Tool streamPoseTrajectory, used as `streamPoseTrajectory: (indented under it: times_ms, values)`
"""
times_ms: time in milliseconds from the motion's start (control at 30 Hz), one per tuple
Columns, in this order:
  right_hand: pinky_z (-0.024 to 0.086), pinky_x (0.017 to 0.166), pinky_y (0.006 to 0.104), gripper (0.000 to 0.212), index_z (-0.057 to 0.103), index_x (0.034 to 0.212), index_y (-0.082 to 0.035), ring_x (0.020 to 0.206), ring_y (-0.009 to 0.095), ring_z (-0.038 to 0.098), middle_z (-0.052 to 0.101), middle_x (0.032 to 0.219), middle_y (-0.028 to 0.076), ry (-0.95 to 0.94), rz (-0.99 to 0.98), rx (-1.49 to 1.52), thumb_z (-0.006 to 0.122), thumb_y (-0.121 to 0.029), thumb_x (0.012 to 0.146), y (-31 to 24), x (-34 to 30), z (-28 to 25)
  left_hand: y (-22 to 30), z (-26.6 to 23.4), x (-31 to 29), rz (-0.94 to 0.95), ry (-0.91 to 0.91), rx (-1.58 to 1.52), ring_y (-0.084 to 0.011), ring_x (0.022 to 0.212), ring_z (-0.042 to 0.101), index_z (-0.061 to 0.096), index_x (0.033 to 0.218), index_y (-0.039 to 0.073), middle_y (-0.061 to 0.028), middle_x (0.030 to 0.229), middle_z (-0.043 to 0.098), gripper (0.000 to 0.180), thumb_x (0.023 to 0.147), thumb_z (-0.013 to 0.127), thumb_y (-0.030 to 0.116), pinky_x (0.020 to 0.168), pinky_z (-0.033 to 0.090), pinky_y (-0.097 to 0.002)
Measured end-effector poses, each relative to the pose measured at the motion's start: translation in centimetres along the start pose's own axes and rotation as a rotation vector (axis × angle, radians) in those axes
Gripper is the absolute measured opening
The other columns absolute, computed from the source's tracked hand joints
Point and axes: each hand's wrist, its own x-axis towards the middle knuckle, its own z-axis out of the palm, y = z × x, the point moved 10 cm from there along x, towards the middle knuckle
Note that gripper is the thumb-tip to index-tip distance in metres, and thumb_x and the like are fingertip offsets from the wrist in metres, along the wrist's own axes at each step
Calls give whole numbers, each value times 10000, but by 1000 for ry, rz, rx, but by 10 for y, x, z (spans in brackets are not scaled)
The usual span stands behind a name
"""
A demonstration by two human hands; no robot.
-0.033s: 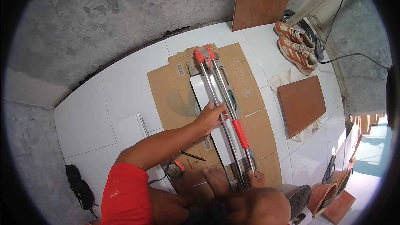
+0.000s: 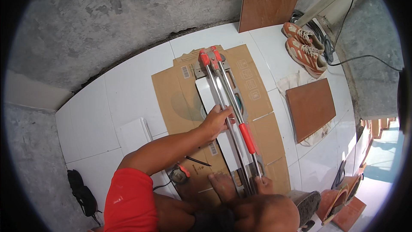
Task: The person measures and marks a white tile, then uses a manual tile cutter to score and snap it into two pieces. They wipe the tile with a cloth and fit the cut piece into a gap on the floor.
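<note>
A manual tile cutter (image 2: 213, 63) with twin metal rails and red end fittings lies lengthwise on flattened cardboard (image 2: 171, 87). On its bed, under the rails, is a white tile (image 2: 207, 91). My left hand (image 2: 218, 122) is closed around the left rail near mid-length. At the near end, my right hand (image 2: 263, 184) pinches the lower end of the cutter's metal lever, below its red grip (image 2: 246, 138); my knee partly hides this hand. One bare foot (image 2: 223, 185) rests on the cardboard beside the cutter.
White tile pieces (image 2: 134, 133), a tape measure (image 2: 179, 174) and a black pencil-like stick (image 2: 197, 161) lie left. Brown tiles (image 2: 311, 109), sneakers (image 2: 305, 56) and a cable (image 2: 365, 56) are right. A brown board (image 2: 270, 2) leans on the wall. Buckets (image 2: 332, 202) stand near right.
</note>
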Motion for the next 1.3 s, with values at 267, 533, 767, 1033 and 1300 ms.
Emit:
streamPoseTrajectory:
  times_ms: [267, 533, 767, 1033, 1300]
  values:
    - [337, 534, 339, 437, 558, 686, -16, 622, 88, 402, 461, 620, -29, -19, -70, -6, 633, -316, 995, -39, 28, 4, 23, -15, 28, 62, 43, -51, -214, 905, 598, 461, 1217, 92, -62, 1027, 540, 371, 1019, 595, 376, 761, 556, -473]
    - [361, 550, 334, 462, 551, 684, -16, 626, 101, 423, 468, 623, -10, -26, -170, -122, 612, -340, 1007, -80, 65, 8, 69, -22, 50, 106, 75, -16, -205, 853, 567, 456, 1185, 106, -46, 972, 510, 337, 1032, 574, 383, 721, 566, -485]
    - [377, 556, 333, 475, 552, 690, -26, 621, 98, 444, 495, 626, -3, -102, -181, -69, 595, -370, 1015, -118, 86, 27, 109, -34, 62, 175, 134, 20, -205, 833, 570, 464, 1082, 72, -64, 960, 520, 321, 1050, 543, 382, 682, 600, -496]
    - [380, 554, 333, 479, 564, 681, -38, 605, 101, 445, 494, 626, -10, -106, -229, -84, 594, -377, 1017, -155, 109, 38, 137, -49, 80, 216, 177, 23, -186, 797, 572, 479, 1114, 78, -52, 939, 522, 324, 1042, 559, 384, 687, 592, -488]
    - [373, 545, 327, 498, 574, 681, -35, 595, 101, 442, 496, 621, -12, -113, -201, -64, 588, -401, 1019, -156, 121, 45, 149, -55, 86, 235, 165, 18, -193, 790, 561, 445, 1161, 72, -63, 959, 503, 373, 1023, 582, 390, 673, 572, -478]
